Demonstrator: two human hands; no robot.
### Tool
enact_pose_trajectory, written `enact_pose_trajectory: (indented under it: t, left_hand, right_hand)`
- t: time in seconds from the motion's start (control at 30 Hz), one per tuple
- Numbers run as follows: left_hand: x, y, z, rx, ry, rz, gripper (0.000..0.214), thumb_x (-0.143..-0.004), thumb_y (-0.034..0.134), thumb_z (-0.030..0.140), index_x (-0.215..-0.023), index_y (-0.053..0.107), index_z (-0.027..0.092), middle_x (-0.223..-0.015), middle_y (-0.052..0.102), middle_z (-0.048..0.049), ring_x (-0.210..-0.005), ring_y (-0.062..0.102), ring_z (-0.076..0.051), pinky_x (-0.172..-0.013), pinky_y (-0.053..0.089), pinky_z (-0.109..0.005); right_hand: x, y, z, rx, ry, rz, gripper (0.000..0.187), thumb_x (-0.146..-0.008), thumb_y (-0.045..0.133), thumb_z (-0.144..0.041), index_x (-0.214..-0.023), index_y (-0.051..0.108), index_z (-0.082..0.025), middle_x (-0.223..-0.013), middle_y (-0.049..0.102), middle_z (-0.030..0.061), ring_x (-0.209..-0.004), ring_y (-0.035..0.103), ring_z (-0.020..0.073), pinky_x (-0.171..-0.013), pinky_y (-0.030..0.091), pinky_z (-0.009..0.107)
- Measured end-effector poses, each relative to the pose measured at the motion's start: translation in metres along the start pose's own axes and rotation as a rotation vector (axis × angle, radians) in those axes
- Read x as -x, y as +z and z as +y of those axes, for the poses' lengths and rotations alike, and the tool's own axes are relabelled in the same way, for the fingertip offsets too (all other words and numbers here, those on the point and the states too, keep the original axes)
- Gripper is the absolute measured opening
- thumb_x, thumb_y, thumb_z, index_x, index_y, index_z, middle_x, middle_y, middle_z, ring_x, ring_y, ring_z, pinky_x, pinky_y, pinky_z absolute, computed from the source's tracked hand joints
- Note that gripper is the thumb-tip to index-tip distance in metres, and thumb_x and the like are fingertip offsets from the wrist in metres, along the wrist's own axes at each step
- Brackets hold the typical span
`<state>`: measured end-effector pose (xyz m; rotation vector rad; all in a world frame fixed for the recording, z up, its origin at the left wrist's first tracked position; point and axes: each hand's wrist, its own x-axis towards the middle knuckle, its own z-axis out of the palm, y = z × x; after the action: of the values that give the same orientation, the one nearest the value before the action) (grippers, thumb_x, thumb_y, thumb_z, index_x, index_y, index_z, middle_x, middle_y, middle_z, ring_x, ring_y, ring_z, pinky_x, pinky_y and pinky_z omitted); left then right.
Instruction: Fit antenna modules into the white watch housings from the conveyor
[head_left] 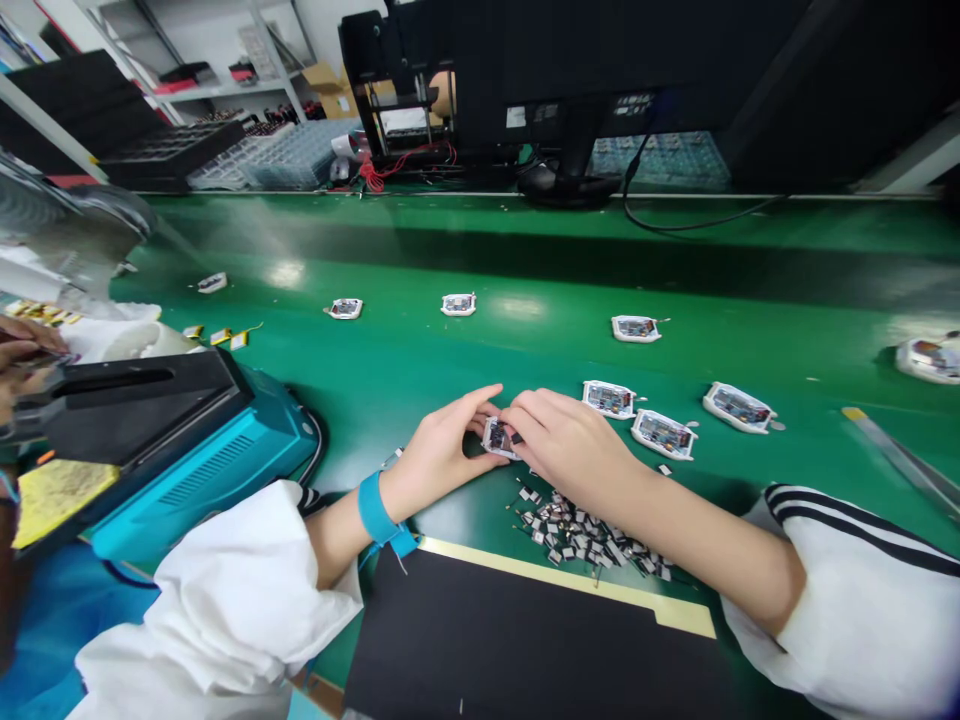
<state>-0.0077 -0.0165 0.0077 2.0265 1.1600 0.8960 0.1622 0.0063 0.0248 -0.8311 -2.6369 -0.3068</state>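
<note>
Both hands meet over one small white device shell with a circuit board inside (496,437) on the green belt (465,250). My left hand (442,445) grips its left side, thumb and fingers curled round it; a blue wrist strap (375,510) sits on that wrist. From the right, my right hand (566,440) presses on it with closed fingers. A heap of several tiny silver and black parts (589,535) lies just under my right wrist.
Several more white shells (664,433) lie scattered along the belt. A black mat (525,640) edges the near side. A teal and black machine (187,450) stands at left, with another person's hand (22,350) beside it. Black equipment and cables (570,90) stand behind the belt.
</note>
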Motion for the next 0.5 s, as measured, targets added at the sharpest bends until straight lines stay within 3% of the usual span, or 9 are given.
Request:
enact_pose_trajectory:
  t: [0.2, 0.33, 0.43, 0.5]
  left_hand:
    - [-0.002, -0.002, 0.002, 0.075, -0.024, -0.001, 0.067, -0.064, 0.068, 0.017, -0.122, 0.034, 0.020, -0.094, 0.059, -0.0021, -0.076, 0.057, -0.009, -0.074, 0.051, -0.021]
    - [-0.002, 0.000, 0.000, 0.086, -0.004, -0.010, 0.067, -0.063, 0.069, 0.018, -0.121, 0.035, 0.019, -0.093, 0.060, -0.0018, -0.077, 0.058, -0.009, -0.074, 0.051, -0.021]
    - [-0.001, 0.001, 0.001, 0.073, -0.010, 0.019, 0.065, -0.064, 0.068, 0.018, -0.120, 0.036, 0.019, -0.094, 0.060, -0.0020, -0.079, 0.059, -0.010, -0.074, 0.051, -0.022]
    - [-0.001, 0.001, 0.003, 0.032, -0.010, 0.052, 0.063, -0.064, 0.068, 0.017, -0.118, 0.036, 0.019, -0.095, 0.061, -0.0023, -0.079, 0.060, -0.011, -0.075, 0.051, -0.023]
  right_hand:
    - [-0.001, 0.005, 0.004, -0.029, -0.055, 0.141, 0.018, -0.080, 0.045, -0.017, -0.064, 0.054, -0.015, -0.060, 0.050, 0.0023, -0.058, 0.041, 0.0135, -0.054, 0.034, 0.026]
    - [0.000, 0.011, 0.006, -0.253, 0.001, 0.114, 0.019, -0.081, 0.045, -0.019, -0.067, 0.055, -0.014, -0.063, 0.052, 0.0028, -0.061, 0.046, 0.0126, -0.055, 0.038, 0.024]
    - [0.002, 0.011, 0.007, -0.447, 0.062, 0.102, 0.016, -0.080, 0.042, -0.010, -0.075, 0.057, -0.014, -0.071, 0.057, 0.0030, -0.068, 0.051, 0.0118, -0.061, 0.042, 0.022]
    - [0.003, 0.007, 0.006, -0.436, 0.058, 0.095, 0.020, -0.079, 0.039, -0.005, -0.082, 0.058, -0.013, -0.076, 0.059, 0.0038, -0.071, 0.052, 0.0127, -0.063, 0.043, 0.022]
